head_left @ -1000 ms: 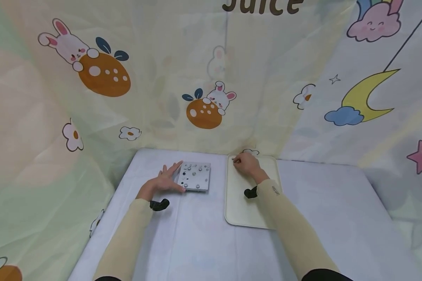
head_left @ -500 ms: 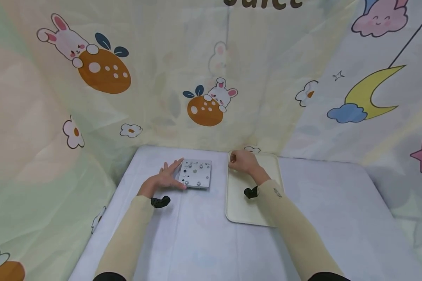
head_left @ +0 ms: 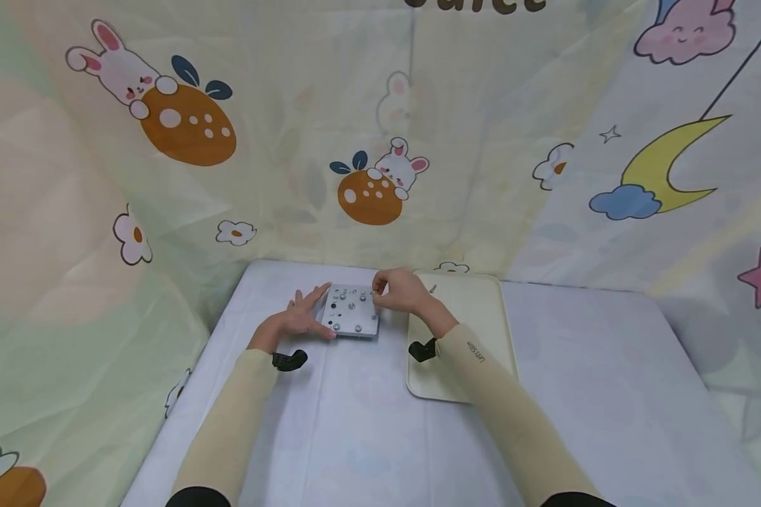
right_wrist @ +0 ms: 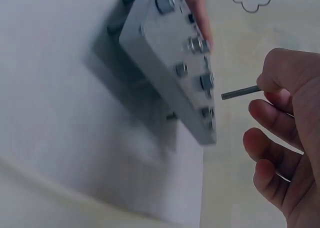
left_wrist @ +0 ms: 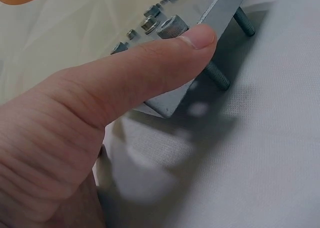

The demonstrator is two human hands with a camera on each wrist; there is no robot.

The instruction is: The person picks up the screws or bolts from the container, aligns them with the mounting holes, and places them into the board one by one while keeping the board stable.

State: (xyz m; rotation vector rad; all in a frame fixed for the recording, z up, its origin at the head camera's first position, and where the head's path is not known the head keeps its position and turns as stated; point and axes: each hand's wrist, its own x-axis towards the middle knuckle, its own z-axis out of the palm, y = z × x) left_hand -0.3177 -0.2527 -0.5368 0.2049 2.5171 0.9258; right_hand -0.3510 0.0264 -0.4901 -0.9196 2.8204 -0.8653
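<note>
A silver metal plate [head_left: 351, 311] with several socket-head bolts on its top lies left of centre on the table. Threaded bolt ends [left_wrist: 218, 78] stick out below it and hold it off the cloth. My left hand [head_left: 293, 320] lies along the plate's left side, fingers spread; its straight thumb [left_wrist: 150, 63] rests on the near edge. Above the plate's right side, my right hand [head_left: 401, 290] pinches a thin grey metal pin [right_wrist: 240, 92] between thumb and forefinger. The pin points at the plate with a gap in between. The other right fingers are loosely curled.
A cream tray [head_left: 432, 384] lies right of the plate, partly under the right forearm. One small dark metal piece [head_left: 432, 289] sits near its far left corner. White cloth covers the table [head_left: 368, 451], and a printed curtain [head_left: 279, 141] hangs behind.
From the tray's far left corner, my right hand has moved left to the plate's right side with the pin. The left hand and plate have stayed in place.
</note>
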